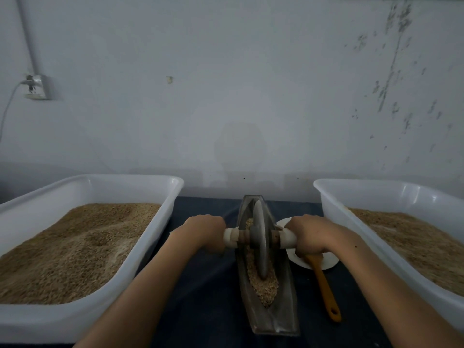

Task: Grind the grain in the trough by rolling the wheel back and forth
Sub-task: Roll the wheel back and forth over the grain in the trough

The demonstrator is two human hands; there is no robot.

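A narrow boat-shaped metal trough (281, 320) lies lengthwise on the dark cloth in the centre. Tan grain (267, 287) fills its groove, mostly toward the near end. A grey metal wheel (259, 237) stands upright on edge in the groove, around the trough's middle. A white axle handle (232, 237) runs through the wheel and sticks out on both sides. My left hand (204, 232) grips the left end of the handle. My right hand (307, 234) grips the right end.
Two large white tubs of grain flank the trough, the left tub (155, 237) and the right tub (334, 217). A white dish (326, 262) with an orange-handled utensil (326, 295) sits right of the trough. A pale wall stands close behind, with a socket (37, 86) at far left.
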